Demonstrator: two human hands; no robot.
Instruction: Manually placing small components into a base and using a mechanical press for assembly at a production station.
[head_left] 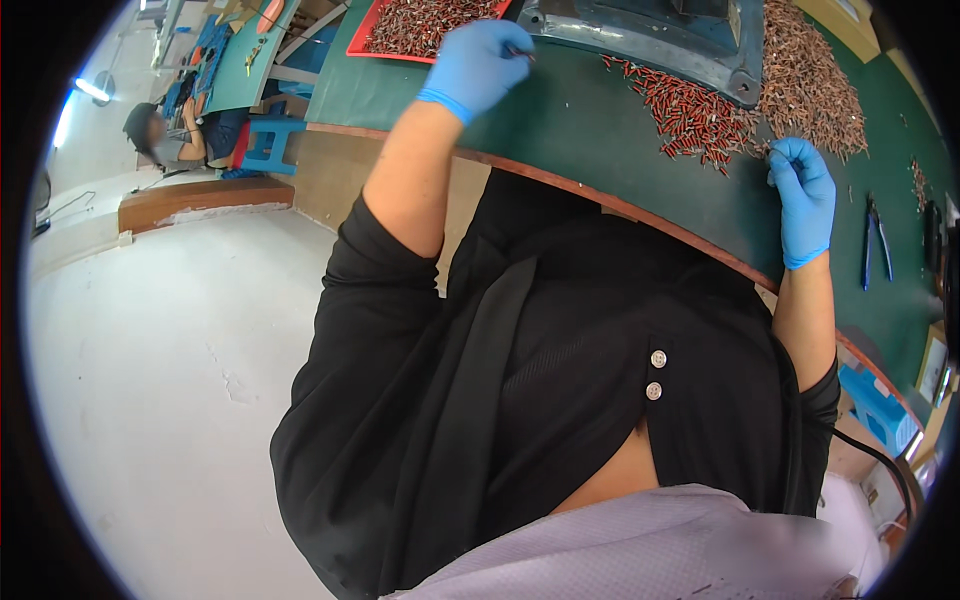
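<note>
At the green bench (560, 130), both hands wear blue gloves. Left hand (478, 65) is lifted just beside the red tray (372, 22) of small dark parts, fingers pinched on a thin piece (520, 52); it looks like 1 slim pin, though the view is too small to be sure. Its long axis lies roughly level, tip pointing right toward the grey machine base (650, 45). Right hand (803, 195) rests at the near edge of the red-and-copper pile (695, 118), fingers curled; whether it grips anything I cannot tell. Judged step: sorting or feeding single pieces, 1 picked, the other hand gathering. Next move would call for a fine, steady pinch and keeping the piece aligned. Pliers (876, 238) lie well apart to the right.
</note>
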